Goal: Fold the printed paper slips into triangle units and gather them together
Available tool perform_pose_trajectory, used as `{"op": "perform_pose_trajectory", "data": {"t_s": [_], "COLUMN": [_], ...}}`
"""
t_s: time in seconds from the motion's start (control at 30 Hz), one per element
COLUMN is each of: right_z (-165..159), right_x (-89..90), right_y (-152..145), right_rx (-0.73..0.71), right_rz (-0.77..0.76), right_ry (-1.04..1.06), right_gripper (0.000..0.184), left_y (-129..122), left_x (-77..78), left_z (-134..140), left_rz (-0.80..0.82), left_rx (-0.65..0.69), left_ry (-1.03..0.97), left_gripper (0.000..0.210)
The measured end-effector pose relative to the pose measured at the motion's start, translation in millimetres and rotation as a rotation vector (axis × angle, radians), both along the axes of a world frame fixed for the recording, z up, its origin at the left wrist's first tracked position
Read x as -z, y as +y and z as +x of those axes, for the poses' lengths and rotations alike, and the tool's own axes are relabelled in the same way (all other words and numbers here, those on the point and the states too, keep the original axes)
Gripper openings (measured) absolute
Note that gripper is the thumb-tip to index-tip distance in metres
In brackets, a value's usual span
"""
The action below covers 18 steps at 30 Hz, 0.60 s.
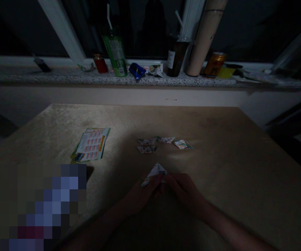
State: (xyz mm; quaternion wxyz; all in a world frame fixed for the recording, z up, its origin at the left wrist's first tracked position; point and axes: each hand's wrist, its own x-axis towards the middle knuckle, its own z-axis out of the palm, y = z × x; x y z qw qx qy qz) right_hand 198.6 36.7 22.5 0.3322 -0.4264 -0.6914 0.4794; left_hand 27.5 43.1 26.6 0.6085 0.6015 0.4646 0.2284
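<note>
Between my two hands, near the middle of the table, is a folded paper piece (pixel 155 170) with a pointed top and a printed square code. My left hand (pixel 142 191) pinches its lower left part, and my right hand (pixel 183 186) has its fingertips closed on the lower right edge. Just beyond lie several small folded paper pieces: two parallelogram shapes stacked at the left, one folded paper (pixel 166 139) at the back and another folded paper (pixel 183 144) to the right. A pile of printed paper sheets (pixel 91 144) rests farther left.
A blurred-out object (pixel 59 202) covers the table's front left. Along the stone windowsill (pixel 150 81) stand a green bottle (pixel 117 54) with a straw, a dark drink cup (pixel 176 57), a thick cardboard tube (pixel 205 38), an orange can (pixel 214 64) and a crumpled blue wrapper (pixel 137 70).
</note>
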Motion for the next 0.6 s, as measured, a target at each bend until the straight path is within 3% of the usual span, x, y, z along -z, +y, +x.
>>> {"op": "perform_pose_trajectory", "data": {"t_s": [0.17, 0.37, 0.6], "right_z": [-3.7, 0.9, 2.9], "right_x": [-3.3, 1.2, 6.6], "right_y": [-1.4, 3.2, 6.2], "right_rx": [0.029, 0.137, 0.238], "right_rz": [-0.088, -0.124, -0.211], "right_ry": [0.114, 0.153, 0.205], "right_gripper": [0.045, 0.048, 0.048], "left_y": [-0.8, -1.6, -1.2], "left_x": [0.7, -1.4, -1.0], "left_z": [1.0, 0.7, 2.2], "left_rz": [-0.029, -0.055, -0.034], "left_rx": [-0.030, -0.182, -0.170], "left_ry": [0.002, 0.010, 0.000], "left_gripper": [0.052, 0.056, 0.050]}}
